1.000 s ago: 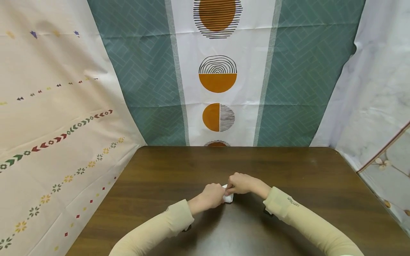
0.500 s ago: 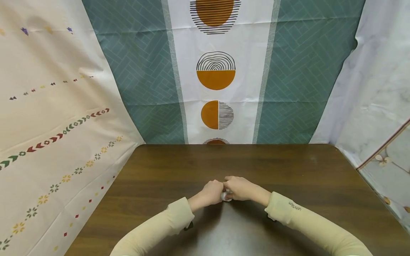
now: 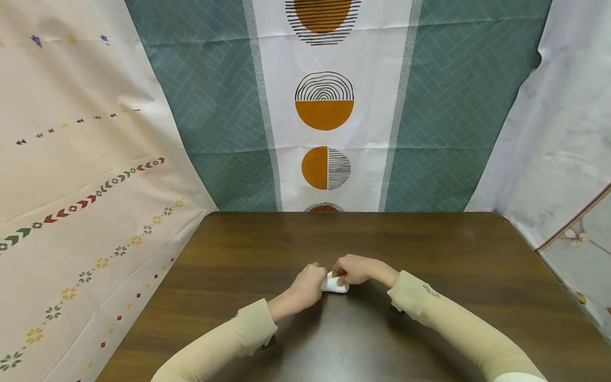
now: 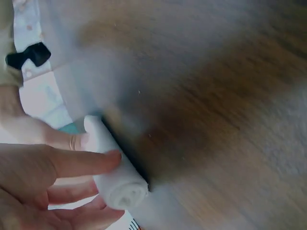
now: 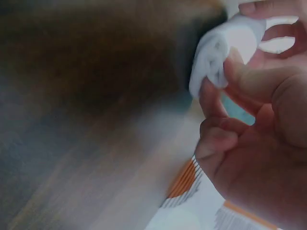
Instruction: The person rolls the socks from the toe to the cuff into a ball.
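Observation:
Both hands hold a small rolled white cloth low over the middle of the table. In the left wrist view the roll shows its spiral end, with the left hand's thumb along one side and fingers on the other. From the head view, the left hand grips the left end, and the right hand pinches the right end. The right wrist view has the right thumb and curled index finger at the coiled end of the cloth; the other hand's fingertips touch its far end.
A dark brown wooden table lies under the hands. Behind it hangs a green and white patterned curtain. A cream patterned cloth hangs at the left, and a pale marbled cloth at the right.
The hands, close together half a second ago, now stand a little apart with more of the roll showing between them. The left hand has shifted left; the head view has tilted slightly.

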A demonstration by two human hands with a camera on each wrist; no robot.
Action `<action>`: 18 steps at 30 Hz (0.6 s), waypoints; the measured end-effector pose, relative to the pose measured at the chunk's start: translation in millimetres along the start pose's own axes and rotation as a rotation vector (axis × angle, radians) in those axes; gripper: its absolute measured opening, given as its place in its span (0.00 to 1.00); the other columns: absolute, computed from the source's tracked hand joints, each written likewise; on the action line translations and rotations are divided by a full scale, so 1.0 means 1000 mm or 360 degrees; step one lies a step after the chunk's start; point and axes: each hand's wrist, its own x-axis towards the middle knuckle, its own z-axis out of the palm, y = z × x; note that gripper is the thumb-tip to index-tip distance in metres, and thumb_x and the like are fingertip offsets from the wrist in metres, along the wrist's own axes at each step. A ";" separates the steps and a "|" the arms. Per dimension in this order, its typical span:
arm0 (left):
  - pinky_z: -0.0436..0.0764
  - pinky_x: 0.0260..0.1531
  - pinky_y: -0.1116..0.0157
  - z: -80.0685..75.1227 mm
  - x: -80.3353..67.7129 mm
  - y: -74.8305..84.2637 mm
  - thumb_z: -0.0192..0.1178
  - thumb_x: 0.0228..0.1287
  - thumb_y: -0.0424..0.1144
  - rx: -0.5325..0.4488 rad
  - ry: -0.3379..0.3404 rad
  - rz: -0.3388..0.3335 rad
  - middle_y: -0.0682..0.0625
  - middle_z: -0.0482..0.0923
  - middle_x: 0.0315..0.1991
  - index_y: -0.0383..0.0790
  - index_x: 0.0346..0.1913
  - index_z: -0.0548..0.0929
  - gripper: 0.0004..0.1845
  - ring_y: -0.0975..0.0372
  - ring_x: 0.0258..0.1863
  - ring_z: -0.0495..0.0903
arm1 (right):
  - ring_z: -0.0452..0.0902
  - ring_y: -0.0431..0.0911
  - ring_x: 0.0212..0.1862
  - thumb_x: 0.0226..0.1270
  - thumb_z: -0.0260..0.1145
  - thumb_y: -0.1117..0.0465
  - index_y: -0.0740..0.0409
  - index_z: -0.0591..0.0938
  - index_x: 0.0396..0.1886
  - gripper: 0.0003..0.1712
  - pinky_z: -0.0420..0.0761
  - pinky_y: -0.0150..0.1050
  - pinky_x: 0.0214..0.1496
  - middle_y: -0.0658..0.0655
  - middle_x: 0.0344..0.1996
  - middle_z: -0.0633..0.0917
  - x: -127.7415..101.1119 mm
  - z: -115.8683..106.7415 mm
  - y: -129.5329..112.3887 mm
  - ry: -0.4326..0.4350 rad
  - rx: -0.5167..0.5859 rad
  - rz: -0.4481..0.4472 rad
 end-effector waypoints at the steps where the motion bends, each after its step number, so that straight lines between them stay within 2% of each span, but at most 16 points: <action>1: 0.78 0.26 0.65 0.000 0.000 0.002 0.65 0.45 0.20 0.0039 0.0016 -0.0014 0.45 0.81 0.29 0.35 0.31 0.82 0.11 0.55 0.33 0.80 | 0.63 0.35 0.23 0.60 0.67 0.66 0.57 0.81 0.28 0.04 0.65 0.28 0.26 0.44 0.19 0.73 0.002 -0.001 0.002 -0.0030 0.0028 0.0020; 5: 0.80 0.24 0.63 0.003 0.004 0.005 0.72 0.46 0.29 0.0134 0.0026 -0.0073 0.45 0.81 0.30 0.37 0.31 0.80 0.11 0.55 0.32 0.82 | 0.62 0.35 0.22 0.61 0.68 0.64 0.56 0.81 0.26 0.06 0.63 0.28 0.27 0.43 0.18 0.70 0.007 -0.006 0.005 -0.0097 0.0142 0.0102; 7: 0.77 0.20 0.65 0.003 0.010 0.004 0.74 0.44 0.31 0.0126 0.0016 -0.0090 0.48 0.79 0.25 0.38 0.27 0.79 0.11 0.60 0.26 0.79 | 0.63 0.36 0.23 0.59 0.70 0.63 0.55 0.81 0.25 0.06 0.64 0.28 0.27 0.43 0.18 0.72 0.008 -0.009 0.004 -0.0074 0.0166 0.0163; 9: 0.69 0.15 0.70 0.004 0.016 0.001 0.72 0.45 0.30 0.0070 -0.0005 -0.0090 0.53 0.72 0.17 0.40 0.20 0.75 0.13 0.66 0.18 0.70 | 0.64 0.37 0.23 0.56 0.73 0.63 0.54 0.81 0.23 0.07 0.66 0.29 0.27 0.44 0.18 0.74 0.007 -0.011 0.003 0.0004 0.0164 0.0209; 11: 0.59 0.12 0.72 0.003 0.024 -0.002 0.69 0.45 0.28 -0.0027 -0.0056 -0.0095 0.57 0.61 0.12 0.43 0.15 0.67 0.19 0.69 0.14 0.57 | 0.65 0.37 0.23 0.53 0.75 0.63 0.54 0.81 0.23 0.09 0.66 0.29 0.26 0.45 0.18 0.75 0.005 -0.011 0.002 0.0106 0.0147 0.0223; 14: 0.49 0.12 0.73 0.000 0.033 -0.007 0.67 0.45 0.26 -0.0187 -0.0178 -0.0093 0.59 0.47 0.10 0.47 0.11 0.57 0.27 0.69 0.13 0.45 | 0.66 0.37 0.23 0.51 0.75 0.65 0.56 0.80 0.24 0.09 0.67 0.29 0.26 0.46 0.19 0.75 0.000 -0.010 0.000 0.0208 0.0096 0.0088; 18: 0.47 0.12 0.73 -0.004 0.042 -0.013 0.68 0.42 0.24 -0.0376 -0.0318 -0.0139 0.60 0.43 0.10 0.49 0.10 0.53 0.32 0.69 0.12 0.42 | 0.67 0.35 0.25 0.49 0.77 0.60 0.56 0.80 0.29 0.13 0.71 0.29 0.28 0.47 0.23 0.78 -0.006 -0.006 -0.005 0.0214 -0.0057 -0.0089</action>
